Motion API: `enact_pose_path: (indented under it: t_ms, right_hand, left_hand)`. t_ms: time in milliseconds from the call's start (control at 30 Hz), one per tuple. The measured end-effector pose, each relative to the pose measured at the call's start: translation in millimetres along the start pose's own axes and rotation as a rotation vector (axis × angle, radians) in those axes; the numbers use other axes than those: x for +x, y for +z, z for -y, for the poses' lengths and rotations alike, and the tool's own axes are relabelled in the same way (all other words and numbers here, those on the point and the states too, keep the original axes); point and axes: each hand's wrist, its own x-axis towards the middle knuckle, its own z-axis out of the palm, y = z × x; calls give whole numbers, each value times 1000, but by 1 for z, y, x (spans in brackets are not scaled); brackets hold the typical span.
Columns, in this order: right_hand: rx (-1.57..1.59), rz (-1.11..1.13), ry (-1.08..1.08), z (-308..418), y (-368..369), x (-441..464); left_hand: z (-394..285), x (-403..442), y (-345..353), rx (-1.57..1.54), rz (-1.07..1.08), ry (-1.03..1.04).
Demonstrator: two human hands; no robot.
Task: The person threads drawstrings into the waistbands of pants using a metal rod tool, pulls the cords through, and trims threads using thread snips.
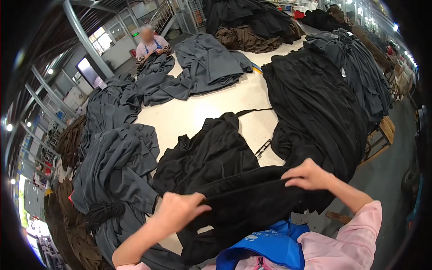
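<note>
Black pants (247, 200) are stretched between my two hands near the table's front edge, close to my body. My left hand (177, 210) pinches their top edge at the left, thumb and fingers closed on the cloth. At the other end of that edge, my right hand (309, 175) grips the cloth the same way. The rest of the black fabric (216, 148) lies bunched on the table beyond my hands. A black strap or cord runs from it towards the right. Small dark thread snips (263, 148) lie to its right.
A black garment pile (319, 94) stands at the right, with grey garments (355, 58) behind it. More grey garments (117, 153) line the left side of the cream table (202, 108). A bundle of black cords (105, 213) rests there. Across the table sits another person (150, 47).
</note>
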Motion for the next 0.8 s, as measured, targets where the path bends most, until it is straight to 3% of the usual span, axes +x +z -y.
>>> enact_pose_path:
  t_ms: [67,167,267,500,533,567,633,733,800]
  right_hand:
    - [-93,35,-29,16,13,-2]
    - [42,-21,52,34,30,-11]
    - [176,76,171,47,38,-21]
    - [330,-20,128,56,73,-7]
    - [317,16,198,62,78,-4]
    - [330,-85,155,63,84,0]
    - [356,-34,205,59,85,-1]
    - [401,149,198,44,74,-9]
    - [-21,524,314,8,48,-29]
  left_hand:
    - [-18,-8,17,58,72,-18]
    - [-22,-18,49,87,168,3]
    - [-24,-26,74,-202,117,100]
    - [-41,-6,85,-323,-22,166]
    - [-41,-4,90,-346,-39,175]
    - [-35,-4,101,-362,-63,189]
    - [-38,-1,104,-386,-86,67]
    - [-31,-6,88,-348,-62,147]
    - [-6,-22,76,-151,-18,159]
